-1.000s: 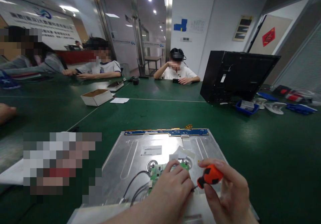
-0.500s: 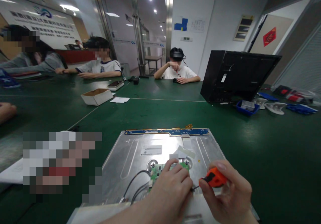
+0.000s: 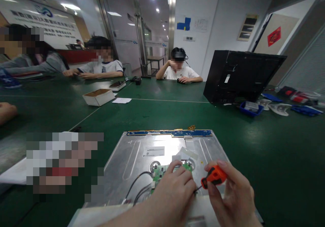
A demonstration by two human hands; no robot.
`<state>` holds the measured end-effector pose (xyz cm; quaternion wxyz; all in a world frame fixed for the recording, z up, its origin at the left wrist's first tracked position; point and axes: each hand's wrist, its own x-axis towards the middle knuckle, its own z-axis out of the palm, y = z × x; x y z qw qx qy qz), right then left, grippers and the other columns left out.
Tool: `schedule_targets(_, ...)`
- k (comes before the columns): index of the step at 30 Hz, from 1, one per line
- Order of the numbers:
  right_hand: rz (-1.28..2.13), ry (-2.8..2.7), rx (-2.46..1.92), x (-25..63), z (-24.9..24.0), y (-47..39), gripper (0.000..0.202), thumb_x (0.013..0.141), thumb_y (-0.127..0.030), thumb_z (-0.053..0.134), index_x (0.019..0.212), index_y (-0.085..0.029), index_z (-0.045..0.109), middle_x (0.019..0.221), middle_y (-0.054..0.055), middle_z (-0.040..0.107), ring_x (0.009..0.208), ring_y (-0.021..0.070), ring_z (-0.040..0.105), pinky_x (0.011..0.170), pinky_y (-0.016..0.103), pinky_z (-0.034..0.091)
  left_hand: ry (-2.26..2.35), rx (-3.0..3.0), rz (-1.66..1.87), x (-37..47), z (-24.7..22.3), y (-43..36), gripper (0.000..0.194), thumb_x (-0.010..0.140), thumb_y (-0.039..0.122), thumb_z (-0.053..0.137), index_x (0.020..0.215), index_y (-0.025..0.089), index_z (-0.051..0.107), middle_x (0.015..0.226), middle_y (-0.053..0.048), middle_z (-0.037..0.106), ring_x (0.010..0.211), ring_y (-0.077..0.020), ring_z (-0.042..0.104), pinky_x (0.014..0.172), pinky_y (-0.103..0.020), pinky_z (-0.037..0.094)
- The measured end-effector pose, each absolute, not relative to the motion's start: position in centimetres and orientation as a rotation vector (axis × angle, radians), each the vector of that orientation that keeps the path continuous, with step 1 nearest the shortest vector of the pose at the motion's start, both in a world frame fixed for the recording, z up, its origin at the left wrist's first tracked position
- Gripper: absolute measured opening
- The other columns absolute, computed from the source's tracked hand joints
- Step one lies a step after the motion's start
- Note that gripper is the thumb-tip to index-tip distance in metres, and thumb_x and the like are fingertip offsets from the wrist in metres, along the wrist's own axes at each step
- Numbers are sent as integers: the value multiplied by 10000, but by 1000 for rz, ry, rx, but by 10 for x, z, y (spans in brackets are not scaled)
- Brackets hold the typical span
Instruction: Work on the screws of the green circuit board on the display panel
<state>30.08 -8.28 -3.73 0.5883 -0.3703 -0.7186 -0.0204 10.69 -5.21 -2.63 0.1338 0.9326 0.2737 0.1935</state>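
Observation:
A flat metal display panel [image 3: 134,162] lies on the table in front of me, with a blue circuit strip [image 3: 157,133] along its far edge. On the panel's near half sits a green circuit board [image 3: 157,171], with dark cables [image 3: 138,177] running from its left side. My left hand [image 3: 175,183] rests over this board with bent fingers and covers much of it; the fingertips are partly hidden. Between the thumb and fingers of my right hand [image 3: 236,193] is an orange and black screwdriver [image 3: 215,176]. Its shaft points left, down beside my left hand, where the tip is hidden.
A black monitor [image 3: 241,78] stands at the right, with a blue tray [image 3: 251,109] beside it. An open white box [image 3: 99,98] and a paper slip [image 3: 122,100] lie left of centre. People sit across the green table [image 3: 162,115]; another person's hand [image 3: 7,113] is at far left.
My right hand's fingers have shifted on the screwdriver, and its handle has turned and moved slightly left. The left hand stays over the circuit board.

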Motion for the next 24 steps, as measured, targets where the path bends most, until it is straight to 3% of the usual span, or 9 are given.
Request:
schedule_targets(11, -168, -1627, -837, 293, -21, -74, 431, 933, -201, 683, 1343, -263, 565, 859, 30, 647, 648, 168, 646, 522, 260, 576, 808, 2707, 570, 106, -29, -51, 112, 850, 167, 624, 954, 207, 632, 1018, -56, 726, 996, -258, 646, 1151, -511, 323)
schedule_targets(18, -194, -1602, -879, 295, -32, -78, 466, 940, -241, 702, 1386, -250, 567, 1055, 90, 671, 847, 210, 708, 707, 350, 657, 827, 2687, 593, 107, -27, -53, 128, 878, 143, 600, 981, 204, 646, 1000, -57, 725, 976, -253, 647, 1137, -514, 345)
schedule_targets(24, -47, -1725, -807, 310, -39, -79, 492, 969, -245, 640, 1448, -220, 532, 1091, 129, 720, 950, 259, 737, 729, 402, 668, 812, 2699, 584, 107, -27, -52, 120, 868, 162, 634, 978, 210, 636, 1010, -42, 729, 974, -250, 646, 1130, -508, 340)
